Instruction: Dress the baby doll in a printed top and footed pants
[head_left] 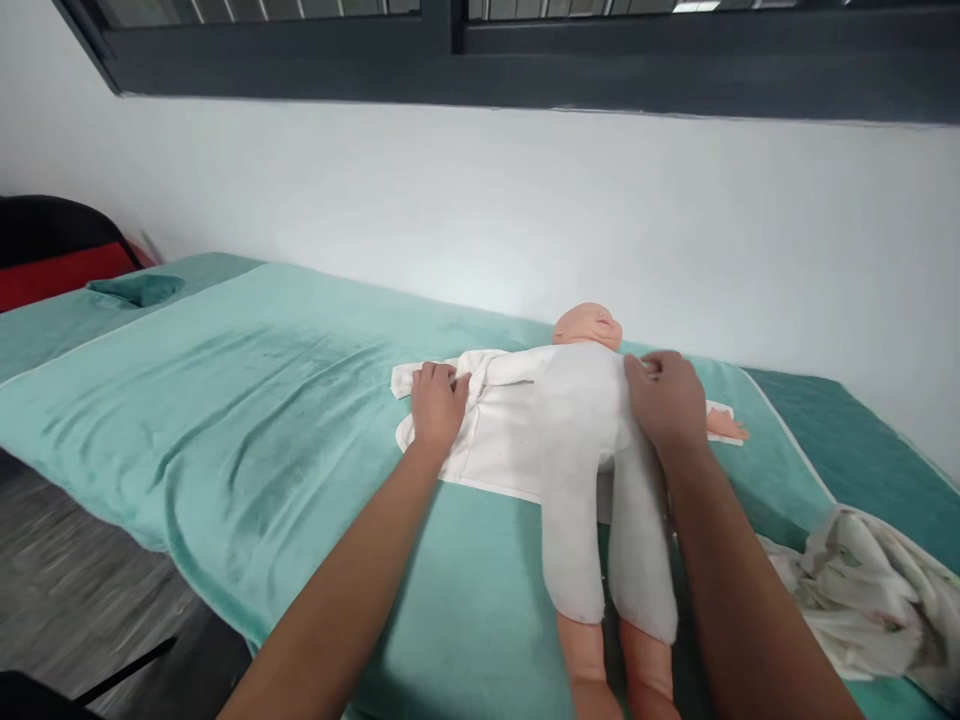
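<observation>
A baby doll (pixel 581 400) lies on its back on the bed, with a white cloth body, its head near the wall and its bare feet toward me. A white baby shirt (pixel 502 430) is spread out at the doll's left side in the picture, partly under the body. My left hand (pixel 439 405) is closed on the bunched cloth near the shirt's loose sleeve. At the doll's other shoulder, my right hand (pixel 666 400) has its fingers pinched together on what looks like the shirt's white edge. Beyond that wrist, the doll's small hand (pixel 726 423) sticks out of a white cuff.
A green velvety sheet (pixel 247 400) covers the bed, which stands against a white wall (pixel 337 200) under a dark window frame (pixel 525 75). A crumpled patterned cloth (pixel 870 590) lies at the right. A black and red object (pixel 64 250) is at far left.
</observation>
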